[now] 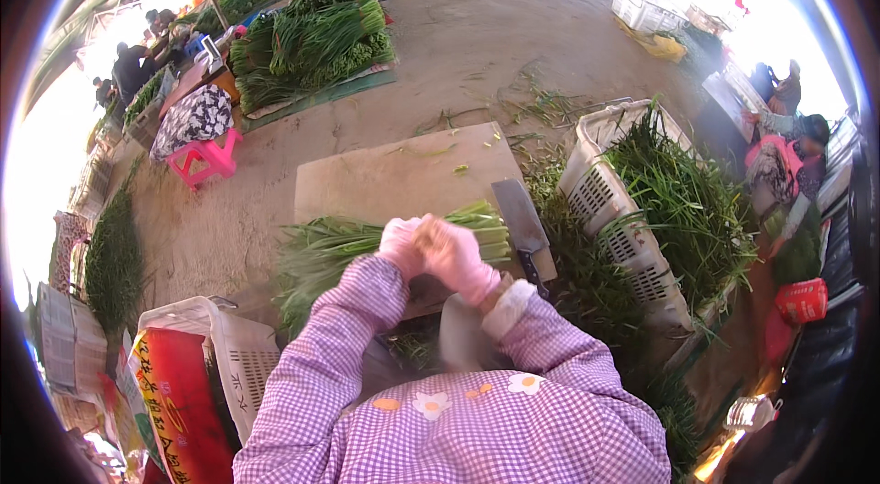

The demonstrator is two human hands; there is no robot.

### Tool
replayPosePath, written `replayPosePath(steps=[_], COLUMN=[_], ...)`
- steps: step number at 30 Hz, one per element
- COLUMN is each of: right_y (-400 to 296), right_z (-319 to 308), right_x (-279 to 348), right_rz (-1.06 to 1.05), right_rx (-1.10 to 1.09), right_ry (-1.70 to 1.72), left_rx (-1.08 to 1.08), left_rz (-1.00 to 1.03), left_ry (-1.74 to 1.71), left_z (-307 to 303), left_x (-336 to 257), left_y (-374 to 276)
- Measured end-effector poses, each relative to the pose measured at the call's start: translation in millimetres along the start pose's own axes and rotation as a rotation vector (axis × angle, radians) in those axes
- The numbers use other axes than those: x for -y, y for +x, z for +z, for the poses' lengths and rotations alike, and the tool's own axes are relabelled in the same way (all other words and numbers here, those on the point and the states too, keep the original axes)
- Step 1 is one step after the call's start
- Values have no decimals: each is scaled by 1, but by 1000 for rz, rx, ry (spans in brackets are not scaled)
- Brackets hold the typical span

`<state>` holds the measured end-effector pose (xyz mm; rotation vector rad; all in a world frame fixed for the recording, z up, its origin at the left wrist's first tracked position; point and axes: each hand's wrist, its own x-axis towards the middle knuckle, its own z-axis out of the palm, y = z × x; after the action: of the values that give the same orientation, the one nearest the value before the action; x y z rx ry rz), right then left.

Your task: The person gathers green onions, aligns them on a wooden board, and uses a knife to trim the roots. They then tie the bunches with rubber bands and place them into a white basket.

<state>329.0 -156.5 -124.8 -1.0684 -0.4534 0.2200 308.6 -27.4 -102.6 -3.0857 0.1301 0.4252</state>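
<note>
A bundle of long green stalks, seemingly garlic chives or scapes (330,243), lies across a wooden board (405,174), cut-looking pale ends to the right, leafy ends to the left. Over its middle, my left hand (401,247) and my right hand (450,254) meet, both in pink gloves. The right hand is motion-blurred, and the fingers of both are largely hidden, so I cannot tell whether they grip the stalks or a tie. A cleaver (520,216) rests at the board's right edge, its dark handle towards me. Small green scraps lie on the board.
A white plastic crate (598,195) heaped with green leaves stands right, leaf litter beside it. Another crate (247,360) and a red printed sack (179,401) are at lower left. A pink stool (206,157) and stacked green bundles (316,44) lie beyond. Other people work around.
</note>
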Motion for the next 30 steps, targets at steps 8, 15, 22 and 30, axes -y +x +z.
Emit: replayPosePath(steps=[8,15,22,30], right_y=[51,75,-11,9], right_z=[-33,-33,-8,0], right_x=[4,-12,11,38], right_rz=[305,393,-2,39], right_rx=[-195,-155,132,52], right_ry=[-143,-37,-364,-465], left_rx=[191,82,-228,15], left_rz=[58,-105,26,-29], left_ry=[-223,84,196,103], left_z=[-61,-35,31,-42], left_x=[7,-34,-14,-22], left_y=[0,-8,9,3])
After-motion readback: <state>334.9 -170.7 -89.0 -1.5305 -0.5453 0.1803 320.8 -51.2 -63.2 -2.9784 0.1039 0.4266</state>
